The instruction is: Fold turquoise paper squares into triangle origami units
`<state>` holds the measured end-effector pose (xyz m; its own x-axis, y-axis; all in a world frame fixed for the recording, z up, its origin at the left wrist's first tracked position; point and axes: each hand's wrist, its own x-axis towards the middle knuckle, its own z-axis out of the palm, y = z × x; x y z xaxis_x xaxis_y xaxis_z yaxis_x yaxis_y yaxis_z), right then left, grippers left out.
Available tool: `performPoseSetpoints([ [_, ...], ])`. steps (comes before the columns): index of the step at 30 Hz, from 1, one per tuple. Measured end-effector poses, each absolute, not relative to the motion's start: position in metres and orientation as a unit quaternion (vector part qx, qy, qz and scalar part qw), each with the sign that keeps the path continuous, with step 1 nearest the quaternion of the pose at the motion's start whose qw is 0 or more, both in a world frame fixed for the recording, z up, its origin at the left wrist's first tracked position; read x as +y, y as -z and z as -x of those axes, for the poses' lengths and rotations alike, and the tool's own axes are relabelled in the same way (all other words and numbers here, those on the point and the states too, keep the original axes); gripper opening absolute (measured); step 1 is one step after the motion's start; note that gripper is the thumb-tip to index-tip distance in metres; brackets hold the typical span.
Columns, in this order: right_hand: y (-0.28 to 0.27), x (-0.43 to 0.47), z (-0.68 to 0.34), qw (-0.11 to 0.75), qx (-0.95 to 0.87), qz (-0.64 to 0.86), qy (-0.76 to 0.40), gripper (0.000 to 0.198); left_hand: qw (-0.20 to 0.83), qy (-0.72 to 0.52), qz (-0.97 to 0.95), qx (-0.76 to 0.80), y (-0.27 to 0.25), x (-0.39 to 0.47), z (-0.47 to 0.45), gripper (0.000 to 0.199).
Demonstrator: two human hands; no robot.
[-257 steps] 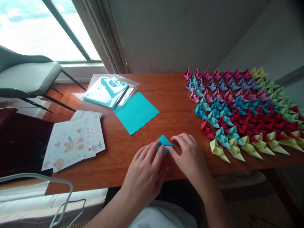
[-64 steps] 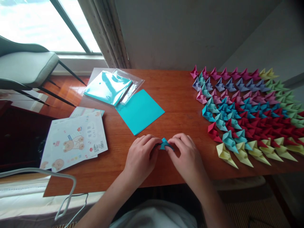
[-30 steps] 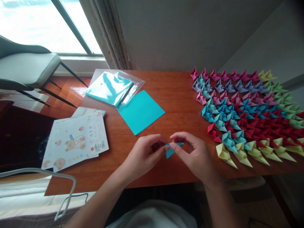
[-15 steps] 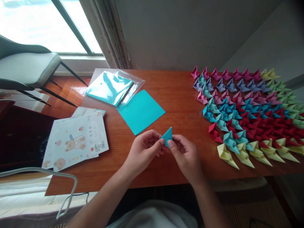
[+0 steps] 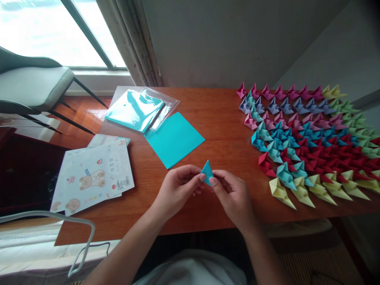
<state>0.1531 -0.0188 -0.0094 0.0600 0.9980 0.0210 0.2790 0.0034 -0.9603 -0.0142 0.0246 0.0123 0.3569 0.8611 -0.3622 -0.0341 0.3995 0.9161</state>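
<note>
A small folded piece of turquoise origami paper (image 5: pixel 207 171) is pinched between my two hands above the front of the table, its pointed tip facing away from me. My left hand (image 5: pixel 182 190) grips its left side between thumb and fingers. On the lower right, my right hand (image 5: pixel 231 194) holds it with the thumb on the near face. Fingers behind the paper are partly hidden. Just beyond my hands lies a flat stack of square turquoise paper (image 5: pixel 176 139).
Rows of folded paper figures (image 5: pixel 314 152) in several colours cover the right side of the wooden table (image 5: pixel 219 126). Plastic-wrapped turquoise paper (image 5: pixel 135 111) lies at the back left. Printed bear sheets (image 5: pixel 95 174) are nearer the left edge. A chair (image 5: pixel 35 83) stands by the window.
The folded paper has turned slightly in my fingers, its tip now pointing more straight away and showing a wider face. Both hands keep their pinch. The view has shifted a little.
</note>
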Motion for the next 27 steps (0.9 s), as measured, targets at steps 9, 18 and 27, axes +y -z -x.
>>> performPoseSetpoints([
  [9,0.0054,-0.0222,-0.1541,0.457,-0.518,0.573,-0.441,0.024,0.682,-0.352,-0.441,0.465,-0.0113,0.0244,0.0156,0.026],
  [18,0.0009,-0.0216,-0.1534,0.450,-0.513,0.583,-0.441,0.025,0.668,-0.351,-0.447,0.481,-0.0125,0.0240,0.0148,0.028],
  [27,0.0051,-0.0213,-0.1533,0.444,-0.515,0.581,-0.447,0.020,0.670,-0.342,-0.447,0.484,-0.0116,0.0231,0.0155,0.030],
])
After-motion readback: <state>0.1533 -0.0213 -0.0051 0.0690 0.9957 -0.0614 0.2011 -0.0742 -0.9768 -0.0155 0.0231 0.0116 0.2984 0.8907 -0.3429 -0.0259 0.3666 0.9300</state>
